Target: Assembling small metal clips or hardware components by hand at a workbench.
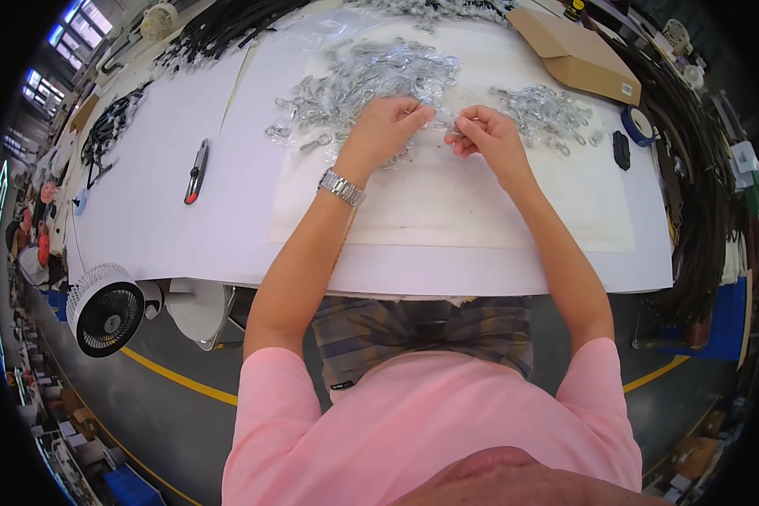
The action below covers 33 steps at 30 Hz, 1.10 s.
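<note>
Head view: from my distant seat I look down on two bare hands at a white table [481, 223], meeting above its middle near the far-side heap. Left hand [384, 131], with a silver watch [342, 187] at the wrist, has thumb and fingertips pinched together; the right hand [491, 139] pinches too, thumb against forefinger. Between them, just off the table by my reading, is a small clear-and-grey piece [444, 125], gripped from both sides; it is too small for me to make out its exact form. Behind and left of it lies a large heap [371, 72] of silvery hooks in clear wrap, and to the right a smaller heap [541, 111]. A cutter [196, 173] lies well apart on the left; a box [578, 63] and a tape roll [638, 126] are at the right. I judge the piece light and not fragile: hard, stiff metal inside soft, slippery film that could slide or cling to its neighbours. I would hold the metal firmly through the film with one fingertip pinch, and take the loose film edge with the other.
</note>
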### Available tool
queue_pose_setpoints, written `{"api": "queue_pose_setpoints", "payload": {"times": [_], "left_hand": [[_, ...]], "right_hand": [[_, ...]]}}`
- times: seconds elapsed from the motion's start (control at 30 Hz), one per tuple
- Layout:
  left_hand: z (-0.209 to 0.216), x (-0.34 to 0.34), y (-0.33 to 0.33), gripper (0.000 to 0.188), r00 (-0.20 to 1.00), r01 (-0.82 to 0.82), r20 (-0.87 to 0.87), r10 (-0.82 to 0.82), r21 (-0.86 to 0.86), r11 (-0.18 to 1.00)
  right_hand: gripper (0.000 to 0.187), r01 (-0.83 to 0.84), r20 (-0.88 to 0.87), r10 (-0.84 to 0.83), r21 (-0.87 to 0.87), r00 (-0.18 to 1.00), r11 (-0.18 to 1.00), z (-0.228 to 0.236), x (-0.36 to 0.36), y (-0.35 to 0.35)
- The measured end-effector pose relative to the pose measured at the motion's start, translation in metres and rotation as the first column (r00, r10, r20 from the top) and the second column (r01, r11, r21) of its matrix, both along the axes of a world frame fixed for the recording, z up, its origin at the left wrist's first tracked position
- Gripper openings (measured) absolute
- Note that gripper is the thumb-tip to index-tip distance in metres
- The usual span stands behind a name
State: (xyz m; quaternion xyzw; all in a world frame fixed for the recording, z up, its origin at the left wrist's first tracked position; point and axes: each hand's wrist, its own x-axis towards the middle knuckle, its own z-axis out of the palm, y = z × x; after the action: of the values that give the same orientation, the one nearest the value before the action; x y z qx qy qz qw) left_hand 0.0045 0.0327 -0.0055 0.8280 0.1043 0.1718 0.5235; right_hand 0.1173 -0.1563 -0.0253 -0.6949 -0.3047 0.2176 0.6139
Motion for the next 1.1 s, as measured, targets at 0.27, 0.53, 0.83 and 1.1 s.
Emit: {"api": "queue_pose_setpoints", "payload": {"times": [0.27,0.53,0.83,1.1], "left_hand": [[0.014,-0.003,-0.002,0.041,0.979,0.128,-0.108,-0.172,-0.326,0.936],[0.006,0.010,0.004,0.018,0.998,0.038,0.060,-0.030,-0.151,0.988],[0.007,0.004,-0.009,0.015,0.984,0.063,0.173,-0.046,-0.090,0.994],[0.005,0.000,-0.014,0.023,0.953,0.262,0.010,-0.303,-0.534,0.804]], "right_hand": [[0.020,-0.010,-0.232,0.047,0.158,0.972,0.987,-0.008,-0.003,0.005],[0.035,0.164,0.502,-0.160,0.036,0.850,0.986,0.019,-0.011,0.005],[0.027,0.057,-0.214,-0.030,0.119,0.976,0.991,0.025,-0.009,-0.004],[0.021,0.133,0.168,-0.149,0.101,0.974,0.986,0.026,-0.011,0.002]]}}
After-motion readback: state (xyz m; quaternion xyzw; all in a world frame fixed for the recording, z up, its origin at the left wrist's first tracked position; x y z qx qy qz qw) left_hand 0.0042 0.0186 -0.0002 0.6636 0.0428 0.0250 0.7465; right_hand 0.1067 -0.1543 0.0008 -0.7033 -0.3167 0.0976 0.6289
